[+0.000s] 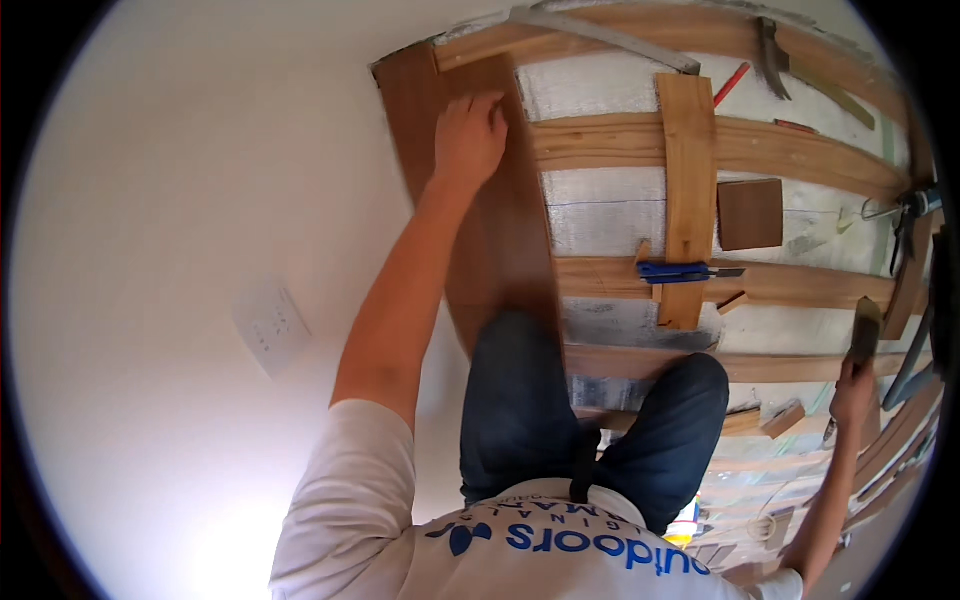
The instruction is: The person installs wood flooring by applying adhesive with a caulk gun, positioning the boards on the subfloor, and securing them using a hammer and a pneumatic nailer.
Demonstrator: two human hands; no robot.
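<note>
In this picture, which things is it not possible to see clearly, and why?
Head view:
Near end of the brown board: hidden by the left knee.
Grip of the tool: mostly inside the right hand.
Palm of the left hand: turned away.
Yellow and white object: partly behind jeans and shirt.

From my remote station I log the support as a floor frame: pale wooden battens (610, 143) running roughly left to right, silvery sheeting (607, 228) showing between them. A broad brown plank (520, 235) lies over the battens at their left ends. I note a lighter board (690, 180) laid crosswise over several battens; right of it, a square brown piece (750, 215) on the sheeting. Far side: a claw hammer (771, 62), a slim red item (732, 86). Nearer: small wood offcuts (784, 420).
</note>
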